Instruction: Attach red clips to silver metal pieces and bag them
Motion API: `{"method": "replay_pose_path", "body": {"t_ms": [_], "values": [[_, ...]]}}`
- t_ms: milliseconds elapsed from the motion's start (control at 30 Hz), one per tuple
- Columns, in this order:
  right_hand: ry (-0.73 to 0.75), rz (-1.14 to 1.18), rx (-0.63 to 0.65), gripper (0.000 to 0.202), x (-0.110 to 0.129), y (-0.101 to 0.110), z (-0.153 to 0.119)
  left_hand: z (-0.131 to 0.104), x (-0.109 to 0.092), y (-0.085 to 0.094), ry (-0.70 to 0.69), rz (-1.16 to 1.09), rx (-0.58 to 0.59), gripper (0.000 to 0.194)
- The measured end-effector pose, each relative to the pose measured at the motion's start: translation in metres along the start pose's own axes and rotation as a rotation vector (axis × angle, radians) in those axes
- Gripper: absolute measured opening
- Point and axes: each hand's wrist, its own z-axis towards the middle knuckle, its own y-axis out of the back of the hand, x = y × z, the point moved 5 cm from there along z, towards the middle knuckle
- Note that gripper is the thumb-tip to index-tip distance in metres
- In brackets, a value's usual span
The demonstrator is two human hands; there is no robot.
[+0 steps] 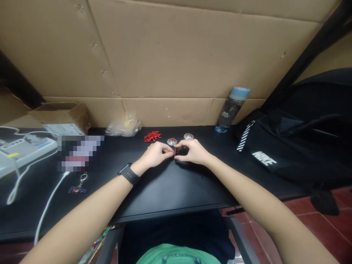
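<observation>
Red pieces [152, 136] lie at ten o'clock from a thin item [175, 151]. The left hand [157, 154] and right hand [194, 151] both pinch it.

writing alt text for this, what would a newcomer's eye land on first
Probably the bright red pile on the black table, just beyond the left hand. Then the blue-capped bottle by the cardboard wall, and the big black NIKE bag at the right.
</observation>
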Motion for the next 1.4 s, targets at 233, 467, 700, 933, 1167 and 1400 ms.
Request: {"method": "replay_pose_path", "body": {"t_ms": [233, 467, 700, 933, 1167, 1400], "values": [[0.013, 0.002, 0.004, 0.034, 0.002, 0.002, 0.0, 0.002, -0.001, -0.005, -0.008, -0.146, 0.011, 0.016], [0.056, 0.012, 0.013, 0.034, 0.005, 0.001, 0.0, 0.0, 0.002, -0.001, -0.005, -0.328, -0.015, 0.053], [0.063, 0.073, 0.04, 0.044, 0.006, 0.002, 0.0, 0.0, -0.005, -0.002, -0.096, -0.396, -0.001, 0.054], [0.127, -0.013, 0.053, 0.036, 0.009, 0.001, 0.0, 0.0, -0.006, -0.005, -0.08, -0.401, 0.019, 0.052], [0.169, -0.101, 0.105, 0.028, 0.002, 0.015, -0.001, 0.0, -0.003, -0.008, -0.162, -0.348, 0.047, 0.064], [0.113, -0.07, 0.213, 0.009, -0.005, 0.015, -0.004, -0.004, -0.015, -0.007, -0.206, -0.247, 0.076, 0.048]]}}
